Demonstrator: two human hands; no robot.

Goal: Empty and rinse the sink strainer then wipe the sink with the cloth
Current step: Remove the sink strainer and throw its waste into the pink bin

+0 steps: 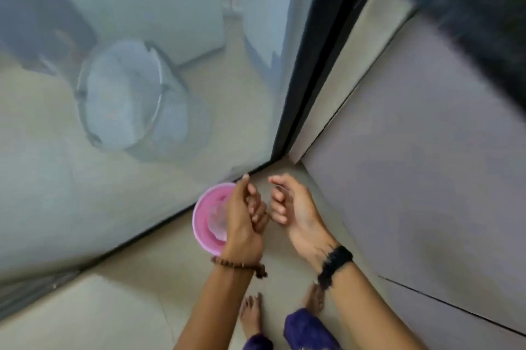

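- While I stand over one pink bin [203, 218] at lower centre, my left hand [243, 220] hangs above it with fingers curled; whether it grasps the strainer I cannot tell.
- My right hand [293, 207] is loosely curled, holding nothing.
- Judging by this, I am at the emptying step; rinsing and wiping remain.
- One grey bucket [133, 96] shows upper left behind glass; no sink or cloth shows.
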